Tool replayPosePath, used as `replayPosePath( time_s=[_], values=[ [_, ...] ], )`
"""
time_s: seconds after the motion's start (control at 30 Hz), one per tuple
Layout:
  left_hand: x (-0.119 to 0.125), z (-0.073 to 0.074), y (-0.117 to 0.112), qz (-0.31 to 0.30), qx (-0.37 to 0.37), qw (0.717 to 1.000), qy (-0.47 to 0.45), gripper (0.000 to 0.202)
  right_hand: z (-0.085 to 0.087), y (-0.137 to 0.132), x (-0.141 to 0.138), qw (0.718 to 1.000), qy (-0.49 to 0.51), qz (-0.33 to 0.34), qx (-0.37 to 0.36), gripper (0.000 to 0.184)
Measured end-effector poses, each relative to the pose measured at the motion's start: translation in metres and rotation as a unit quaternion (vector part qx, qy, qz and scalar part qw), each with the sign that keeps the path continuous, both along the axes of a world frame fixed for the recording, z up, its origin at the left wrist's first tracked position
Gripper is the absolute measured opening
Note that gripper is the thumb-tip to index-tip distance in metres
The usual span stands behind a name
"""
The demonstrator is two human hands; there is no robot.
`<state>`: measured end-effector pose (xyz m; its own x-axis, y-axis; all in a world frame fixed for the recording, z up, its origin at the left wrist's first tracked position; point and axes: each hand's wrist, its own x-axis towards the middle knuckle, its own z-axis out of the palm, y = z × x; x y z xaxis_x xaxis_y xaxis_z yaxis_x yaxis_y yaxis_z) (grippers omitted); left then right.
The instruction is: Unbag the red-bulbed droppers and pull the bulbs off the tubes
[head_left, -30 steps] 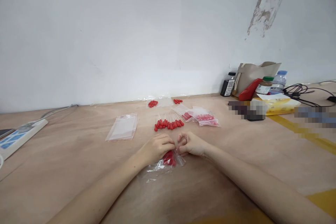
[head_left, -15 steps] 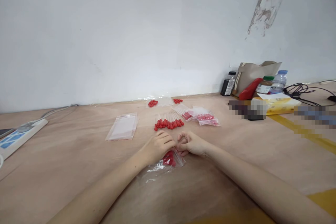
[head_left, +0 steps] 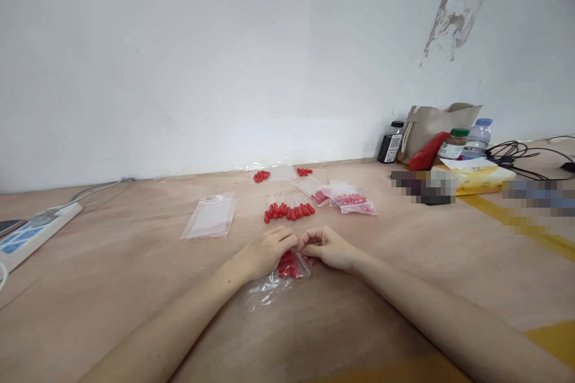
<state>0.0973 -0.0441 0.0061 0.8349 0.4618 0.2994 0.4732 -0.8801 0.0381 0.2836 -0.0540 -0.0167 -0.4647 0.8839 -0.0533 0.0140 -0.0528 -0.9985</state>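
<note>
Just on the near side of the row of red-bulbed droppers (head_left: 290, 210) lying loose on the desk (head_left: 112, 275), we have both hands together over a small clear bag (head_left: 281, 275). Our left hand (head_left: 265, 251) is curled, its fingers (head_left: 286, 240) pinched down on the bag's top edge. Our right hand (head_left: 327, 247) meets it knuckle to knuckle, its fingers (head_left: 311, 237) also closed tight on that same edge. The bag lies flat on the desk beneath the hands, with a cluster of red bulbs showing through the plastic right under our fingertips and the rest of the bag trailing toward us.

To the left of the dropper row we see a flat stack of empty zip bags (head_left: 211, 216). To its right lie filled bags (head_left: 353, 199) with red pieces inside. Behind the row, by the wall, a few more red-bulbed pieces (head_left: 261, 176) rest on clear plastic. Far to the left of the row sits a white power strip (head_left: 31, 233), and far to the right a brown paper bag (head_left: 433, 125) among bottles.
</note>
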Motion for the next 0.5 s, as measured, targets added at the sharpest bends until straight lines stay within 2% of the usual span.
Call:
replayPosePath(
  time_s=[0.07, 0.13, 0.2, 0.27, 0.37, 0.5],
  values=[
    [-0.003, -0.002, 0.003, 0.011, -0.004, 1.000, -0.019, 0.018, 0.000, -0.003, 0.002, 0.997, -0.005, 0.009, 0.083, 0.014],
    [-0.005, -0.003, 0.005, 0.017, -0.004, 0.999, -0.036, 0.019, -0.001, -0.006, 0.002, 0.977, -0.037, 0.016, 0.211, 0.019],
    [-0.007, -0.003, 0.006, 0.013, 0.001, 0.999, -0.040, 0.020, -0.003, -0.007, 0.003, 0.935, -0.092, 0.001, 0.343, 0.020],
    [-0.007, -0.003, 0.006, 0.001, 0.013, 1.000, -0.027, 0.018, -0.007, -0.007, 0.003, 0.885, -0.143, -0.028, 0.443, 0.021],
    [-0.007, 0.000, 0.005, -0.027, 0.046, 0.999, -0.001, 0.016, -0.011, -0.005, 0.004, 0.827, -0.189, -0.040, 0.527, 0.022],
    [-0.005, 0.004, 0.006, -0.070, 0.103, 0.992, 0.024, 0.022, -0.010, -0.005, 0.005, 0.758, -0.255, -0.030, 0.600, 0.022]
  ],
)
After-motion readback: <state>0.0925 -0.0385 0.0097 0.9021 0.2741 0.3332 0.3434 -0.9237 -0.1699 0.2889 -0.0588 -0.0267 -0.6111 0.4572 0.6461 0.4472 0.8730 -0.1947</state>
